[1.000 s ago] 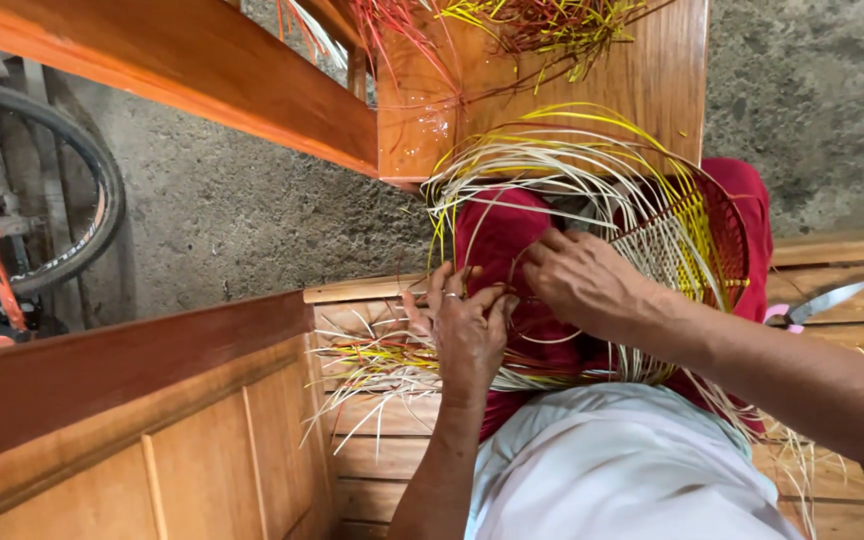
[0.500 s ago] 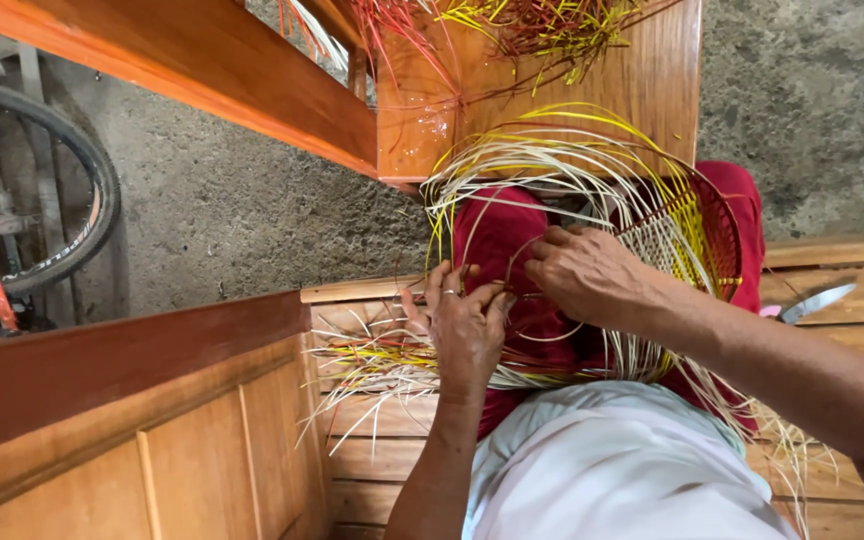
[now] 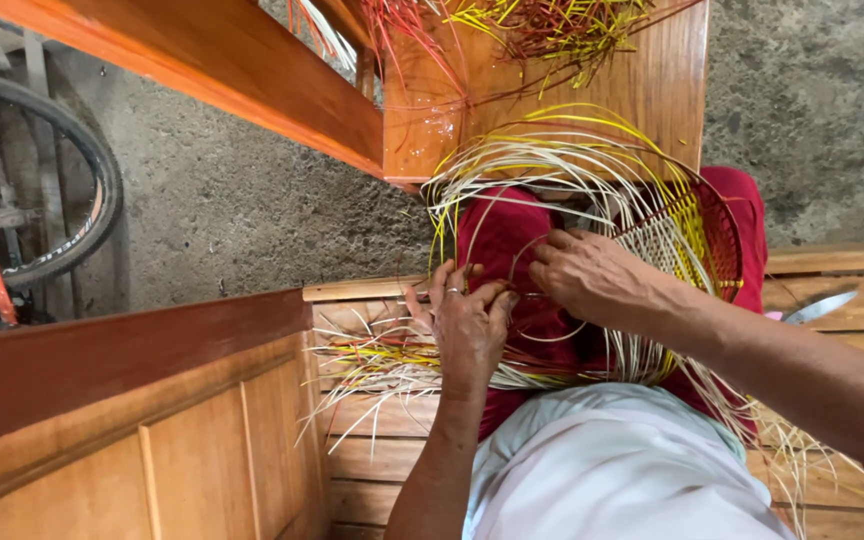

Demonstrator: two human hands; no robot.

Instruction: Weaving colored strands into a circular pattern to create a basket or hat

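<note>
Support: slatted wooden bench (image 3: 392, 455), orange-brown planks, with a raised wooden side panel (image 3: 102, 440) along one edge. Directly on the slats: loose cane strips (image 3: 372, 365), pale, yellow and red, fanned out across the boards. A metal blade (image 3: 820, 306) lies flat on the planks, well apart from those strips. Below the bench edge: rough concrete floor (image 3: 252, 210).

No packages, labels, signs or screens show anywhere in this view. The wooden boards and panels carry no sticker or tag as far as can be seen, though the dim left edge by the wheel is too dark to tell for certain.
</note>
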